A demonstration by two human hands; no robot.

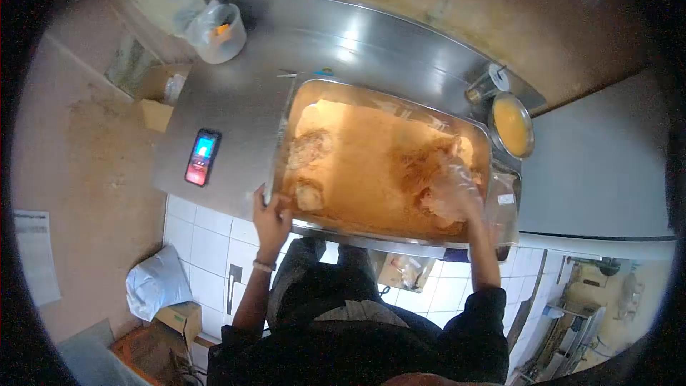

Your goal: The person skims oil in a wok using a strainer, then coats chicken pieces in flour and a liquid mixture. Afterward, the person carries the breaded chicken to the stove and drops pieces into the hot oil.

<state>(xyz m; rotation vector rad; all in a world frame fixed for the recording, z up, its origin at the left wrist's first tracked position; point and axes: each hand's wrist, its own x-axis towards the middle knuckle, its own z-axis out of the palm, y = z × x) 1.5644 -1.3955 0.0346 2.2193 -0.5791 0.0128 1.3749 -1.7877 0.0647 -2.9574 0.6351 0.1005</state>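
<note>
A large metal tray [386,237] holds a wide bed of orange-brown crumbs [364,150]. Two crumb-coated pieces rest in it at the left, a longer one [311,149] and a smaller pale one [309,194]. My left hand [272,223], bare with a band at the wrist, is at the tray's front left corner with its fingers apart. In the right part of the tray, my right hand [456,189] wears a clear plastic glove and reaches down into heaped crumbs. Blur and crumbs hide its fingers, so I cannot make out anything in them.
A lit phone [203,158] lies on the steel counter [246,114] at the left. Behind it stands a clear plastic tub [220,39]. A bowl of yellow liquid [511,126] and a metal canister [486,86] are at the right, beside a large pale surface [593,164].
</note>
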